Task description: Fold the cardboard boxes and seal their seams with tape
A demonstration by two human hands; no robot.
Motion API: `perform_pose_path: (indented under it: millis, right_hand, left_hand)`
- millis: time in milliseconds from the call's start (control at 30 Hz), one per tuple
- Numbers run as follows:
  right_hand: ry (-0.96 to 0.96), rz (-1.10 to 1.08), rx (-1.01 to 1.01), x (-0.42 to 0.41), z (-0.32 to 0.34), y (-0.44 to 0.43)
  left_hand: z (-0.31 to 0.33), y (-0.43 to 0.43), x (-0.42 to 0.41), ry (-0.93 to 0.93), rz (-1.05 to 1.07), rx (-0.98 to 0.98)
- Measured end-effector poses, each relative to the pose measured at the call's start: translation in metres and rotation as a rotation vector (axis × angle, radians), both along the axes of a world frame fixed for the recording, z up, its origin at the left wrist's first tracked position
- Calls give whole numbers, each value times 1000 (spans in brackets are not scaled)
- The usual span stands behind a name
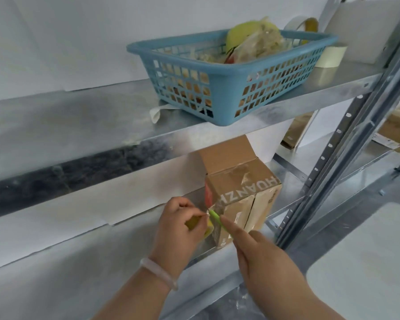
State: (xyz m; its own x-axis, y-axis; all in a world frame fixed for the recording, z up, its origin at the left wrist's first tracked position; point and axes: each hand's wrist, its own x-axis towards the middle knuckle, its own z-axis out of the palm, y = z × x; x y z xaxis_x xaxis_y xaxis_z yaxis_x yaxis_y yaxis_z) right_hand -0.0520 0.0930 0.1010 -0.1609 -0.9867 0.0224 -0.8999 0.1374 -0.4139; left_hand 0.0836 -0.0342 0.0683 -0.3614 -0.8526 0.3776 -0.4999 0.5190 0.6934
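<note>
Lower centre of frame: a cardboard box (243, 188) stands on the lower shelf (291, 172), one flap raised at its top, with clear tape (218, 203) running off its near corner toward the hands. The left hand (180, 227), a pale bracelet (158, 273) at its wrist, pinches the free tape end between thumb and forefinger, with a yellow object (192, 221) under its curled fingers that cannot be identified. The right hand (263, 257) grips a green cutter (217, 218), forefinger laid along it and tip at the tape – a blue basket (217, 88) sits on the upper shelf (79, 116), upper right.
</note>
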Motion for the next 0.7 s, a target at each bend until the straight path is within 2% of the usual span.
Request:
perform_pose_path:
  millis: [200, 533, 600, 700]
  right_hand:
    - [104, -14, 77, 2, -6, -15]
    - [93, -21, 116, -19, -22, -25]
    - [112, 41, 133, -26, -22, -21]
    - [73, 194, 66, -36, -23, -12]
  left_hand:
    - [-1, -1, -5, 18, 23, 1]
    - [4, -6, -1, 48, 148, 19]
    - [3, -17, 10, 74, 223, 7]
    - [-9, -32, 25, -5, 293, -4]
